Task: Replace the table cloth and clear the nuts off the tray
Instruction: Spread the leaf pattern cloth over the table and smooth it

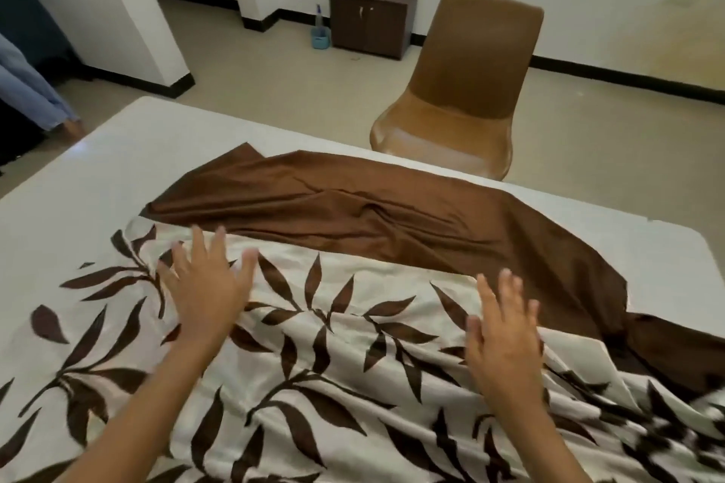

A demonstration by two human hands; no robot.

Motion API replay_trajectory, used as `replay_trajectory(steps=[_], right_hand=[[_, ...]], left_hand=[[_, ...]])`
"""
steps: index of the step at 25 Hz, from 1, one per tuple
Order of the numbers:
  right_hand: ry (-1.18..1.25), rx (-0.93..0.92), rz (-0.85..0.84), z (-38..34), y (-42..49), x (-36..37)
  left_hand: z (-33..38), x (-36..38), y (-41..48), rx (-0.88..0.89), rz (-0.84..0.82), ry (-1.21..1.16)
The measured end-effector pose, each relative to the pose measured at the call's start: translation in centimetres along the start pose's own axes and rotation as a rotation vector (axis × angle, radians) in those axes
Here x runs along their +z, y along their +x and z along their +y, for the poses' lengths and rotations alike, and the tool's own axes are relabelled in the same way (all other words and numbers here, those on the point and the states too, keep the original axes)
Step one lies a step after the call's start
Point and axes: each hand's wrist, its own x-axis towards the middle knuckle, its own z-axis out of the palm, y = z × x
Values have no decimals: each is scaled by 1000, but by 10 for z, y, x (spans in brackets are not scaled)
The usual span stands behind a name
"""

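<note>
Head view showed a white table (pixel 59 184) filling the lower frame, with a table cloth (pixel 333 345) rumpled across it: smooth cream fabric printed with dark brown leaves, its plain brown band bunched along the far edge. Left hand (pixel 208 290) and right hand (pixel 502 341) lay flat on the cloth, fingers spread. A tan moulded chair (pixel 463 90) stood upper centre.

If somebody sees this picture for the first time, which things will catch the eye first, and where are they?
First the leaf-patterned cloth, cream with dark brown leaves, rumpled across the near part of the white table, with its plain brown band along the far side. The left hand and the right hand are spread open over it. Behind the table stands a brown chair.
</note>
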Motion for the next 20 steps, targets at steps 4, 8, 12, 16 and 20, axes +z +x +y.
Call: replay_trajectory(steps=[4, 8, 12, 16, 20], right_hand=[[-249, 433, -374, 73, -38, -2], [-220, 390, -357, 63, -5, 22], [-44, 273, -407, 20, 49, 39], [147, 102, -156, 28, 16, 2], [-96, 247, -66, 98, -113, -38]], left_hand=[[0, 49, -92, -67, -469, 99], [-25, 52, -52, -30, -339, 165], [-32, 31, 8, -126, -454, 182], [29, 12, -11, -23, -171, 170], [76, 42, -169, 331, -316, -53]])
